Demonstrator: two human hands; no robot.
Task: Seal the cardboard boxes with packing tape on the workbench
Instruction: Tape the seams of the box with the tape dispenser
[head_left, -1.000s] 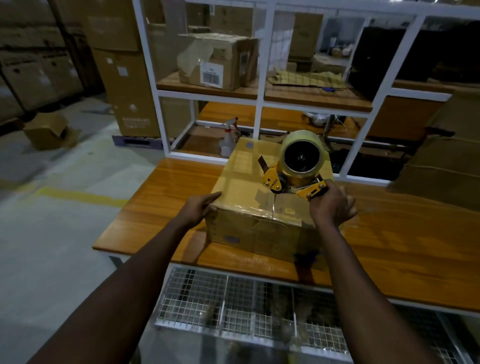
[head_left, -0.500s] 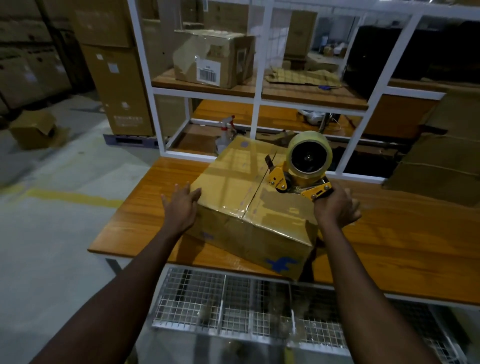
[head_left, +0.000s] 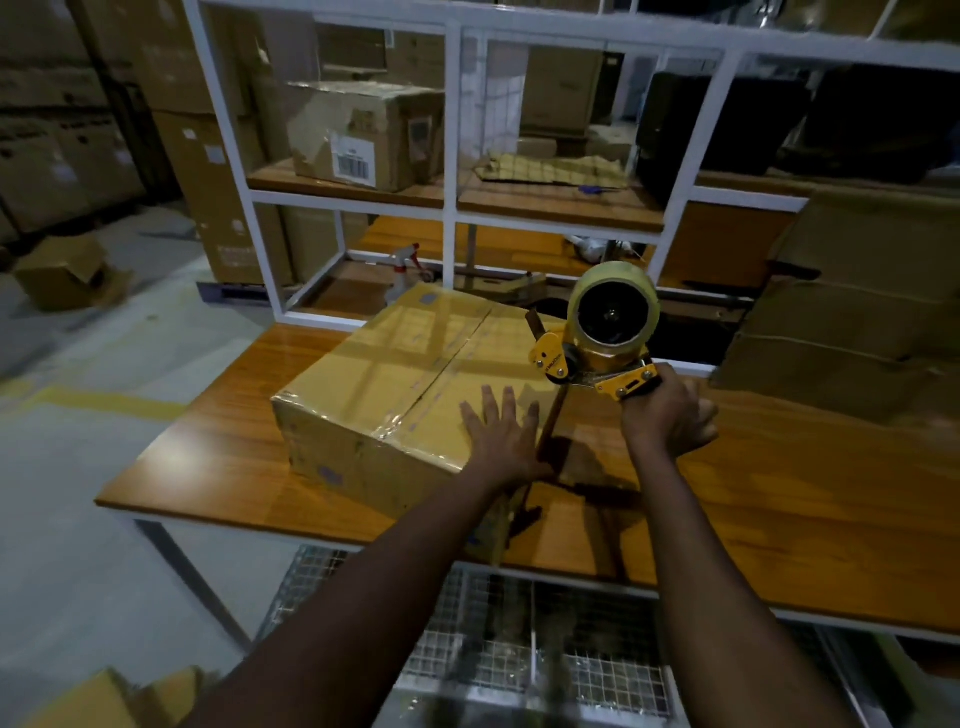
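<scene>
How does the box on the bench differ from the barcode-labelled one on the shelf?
The bench box is glossy, taped along its top seam; the shelf box looks dull and crumpled. The left hand presses flat on the bench box; nothing touches the shelf box. Only the shelf box shows a white barcode label. Both are brown cardboard.

Box (head_left: 395, 384) on workbench (head_left: 779, 493), shelving (head_left: 452, 156) behind it

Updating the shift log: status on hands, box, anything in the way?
Left hand flat on the cardboard box top. Right hand grips the tape dispenser, beside the box's right edge. Nothing seen in the way.
</scene>
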